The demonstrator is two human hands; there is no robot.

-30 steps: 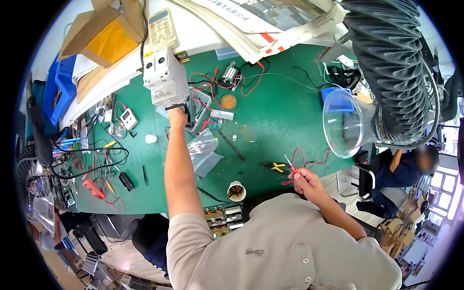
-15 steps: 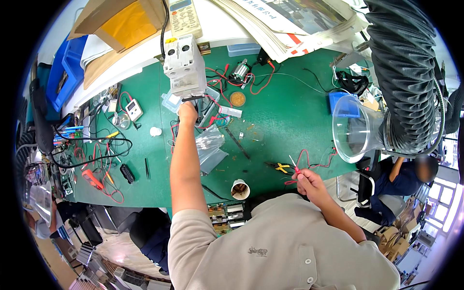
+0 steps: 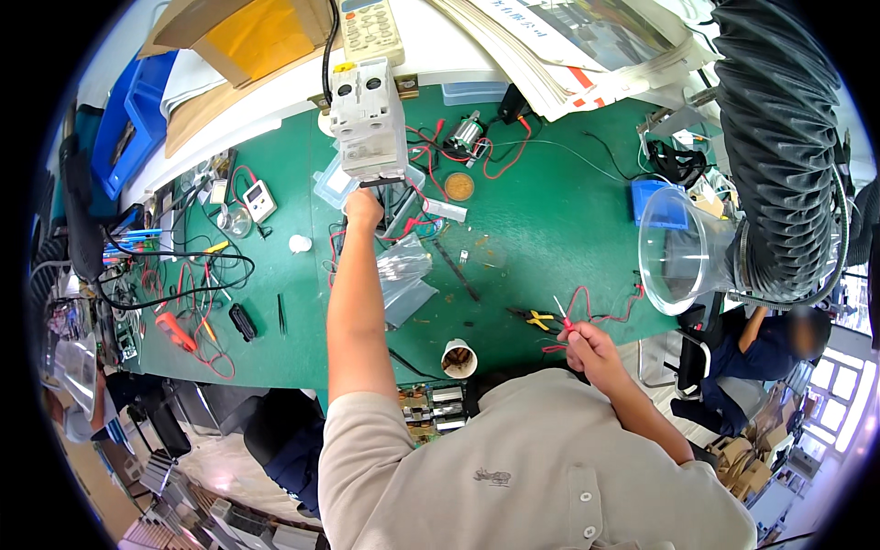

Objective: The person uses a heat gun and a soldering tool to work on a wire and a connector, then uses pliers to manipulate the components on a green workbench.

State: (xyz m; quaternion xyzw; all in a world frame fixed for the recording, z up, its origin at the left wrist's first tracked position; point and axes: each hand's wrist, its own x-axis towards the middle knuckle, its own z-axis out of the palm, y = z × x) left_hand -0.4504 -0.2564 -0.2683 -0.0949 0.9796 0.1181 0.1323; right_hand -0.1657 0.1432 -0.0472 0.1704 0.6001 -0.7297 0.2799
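Note:
My left arm stretches forward over the green workbench. My left hand [image 3: 364,209] is just below a grey-white boxy device [image 3: 368,119] with two round holes on its top. The device hides the fingers, so their grip cannot be made out. A clear plastic box [image 3: 337,181] and red leads lie around this hand. Close to my body, my right hand [image 3: 594,353] is closed on a red-handled test probe [image 3: 567,324], its thin metal tip pointing up and away. Yellow-and-black pliers [image 3: 533,318] lie just left of it, and a red wire [image 3: 619,319] curves to its right.
A clear extraction hood [image 3: 674,252] on a ribbed black duct overhangs the right side. Near the front edge stands a white cup [image 3: 458,359]. A small motor [image 3: 466,135], clear bags [image 3: 403,280] and a multimeter [image 3: 260,201] lie about. A person [image 3: 761,353] sits at the right.
The whole view has shifted slightly, so the bench things appear a little farther right. Both hands keep nearly the same places, the probe still in my right hand.

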